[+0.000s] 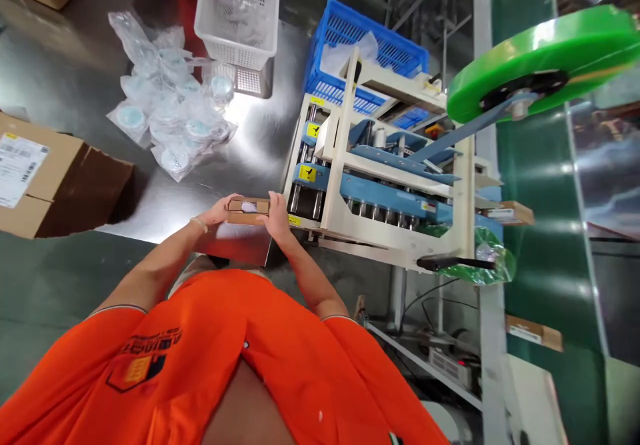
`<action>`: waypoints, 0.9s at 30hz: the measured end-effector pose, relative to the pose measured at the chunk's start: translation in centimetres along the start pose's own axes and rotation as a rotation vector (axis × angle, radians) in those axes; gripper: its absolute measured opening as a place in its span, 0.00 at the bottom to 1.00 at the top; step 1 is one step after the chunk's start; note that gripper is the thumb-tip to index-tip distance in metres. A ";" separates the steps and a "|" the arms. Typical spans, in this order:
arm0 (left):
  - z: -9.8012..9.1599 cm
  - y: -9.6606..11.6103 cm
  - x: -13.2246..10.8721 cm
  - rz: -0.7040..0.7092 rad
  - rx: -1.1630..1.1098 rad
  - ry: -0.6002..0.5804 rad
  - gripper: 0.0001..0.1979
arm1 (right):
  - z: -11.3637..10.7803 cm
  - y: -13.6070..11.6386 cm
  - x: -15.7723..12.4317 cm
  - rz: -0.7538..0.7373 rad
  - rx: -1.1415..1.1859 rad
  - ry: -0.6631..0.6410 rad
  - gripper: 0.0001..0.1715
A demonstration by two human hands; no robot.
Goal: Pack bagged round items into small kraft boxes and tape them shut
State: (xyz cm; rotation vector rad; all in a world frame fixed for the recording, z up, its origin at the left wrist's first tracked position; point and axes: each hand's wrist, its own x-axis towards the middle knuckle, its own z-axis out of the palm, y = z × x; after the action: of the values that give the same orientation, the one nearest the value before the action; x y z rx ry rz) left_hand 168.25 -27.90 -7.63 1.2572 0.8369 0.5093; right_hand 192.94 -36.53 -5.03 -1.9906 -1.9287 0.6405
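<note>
A small brown cardboard box (243,218) is held level between both hands, just above the front edge of the metal table. My left hand (217,212) grips its left end, and my right hand (277,214) clasps the right end, with the thumb along the near side. Through a gap in the top of the box something whitish shows, too small to name. Close to the right hand is the roller end of a box-taping machine (385,195). Beyond the hands lies a pile of clear plastic bags (167,101) with pale blue round items inside.
A white basket (270,28) and a blue crate (320,65) stand at the back. To the left is an open cardboard carton (60,171). A green tape roll (540,51) juts out over the machine; a green conveyor belt (545,185) on the right carries small boxes.
</note>
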 end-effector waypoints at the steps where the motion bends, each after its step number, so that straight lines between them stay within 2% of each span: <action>1: -0.5 0.4 -0.1 0.007 0.012 -0.013 0.40 | 0.1 0.1 0.2 -0.022 0.017 -0.009 0.40; 3: -0.9 0.9 -0.9 0.037 0.125 0.002 0.38 | 0.8 0.4 -0.1 -0.116 0.056 -0.074 0.37; 4: -0.7 1.1 -1.5 0.055 0.250 0.024 0.38 | 1.2 0.6 -0.4 -0.148 0.070 -0.095 0.34; 8: 3.0 1.2 -3.3 0.080 1.010 0.083 0.44 | 2.4 0.9 -1.6 -0.162 0.036 -0.050 0.30; 10: 4.4 1.6 -2.1 0.067 1.224 0.116 0.46 | 2.3 1.0 -1.7 -0.113 -0.016 0.014 0.29; 12: 4.3 2.7 1.2 0.062 1.282 0.179 0.47 | 2.0 1.5 -2.0 -0.036 -0.064 0.112 0.30; 15: 2.2 5.9 9.6 0.113 1.258 0.228 0.47 | 2.1 3.0 -4.0 0.036 -0.092 0.207 0.29; 17: 1.3 8.5 15.8 0.173 1.220 0.181 0.47 | 2.9 4.5 -6.3 0.040 -0.085 0.216 0.27; 19: 2.1 10.7 21.4 0.226 1.172 0.119 0.48 | 4.2 5.9 -9.0 0.059 -0.081 0.221 0.25; 21: 4.9 12.1 25.7 0.261 1.120 0.079 0.50 | 5.6 7.0 -11.2 0.087 -0.087 0.226 0.25; 23: 9.2 12.8 28.6 0.281 1.068 0.065 0.51 | 6.5 7.6 -12.7 0.107 -0.089 0.218 0.23; 25: 13.6 12.7 30.4 0.309 1.004 0.030 0.56 | 6.7 7.8 -13.0 0.112 -0.064 0.180 0.22; 27: 16.2 11.8 30.7 0.335 0.937 0.021 0.59 | 6.3 7.9 -12.0 0.105 -0.003 0.112 0.20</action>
State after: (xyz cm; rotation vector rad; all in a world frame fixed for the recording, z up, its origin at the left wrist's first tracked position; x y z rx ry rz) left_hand 201.05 -12.02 -3.17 2.2805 0.9180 0.3946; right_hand 196.53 -49.50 -13.07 -2.0939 -1.7708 0.5393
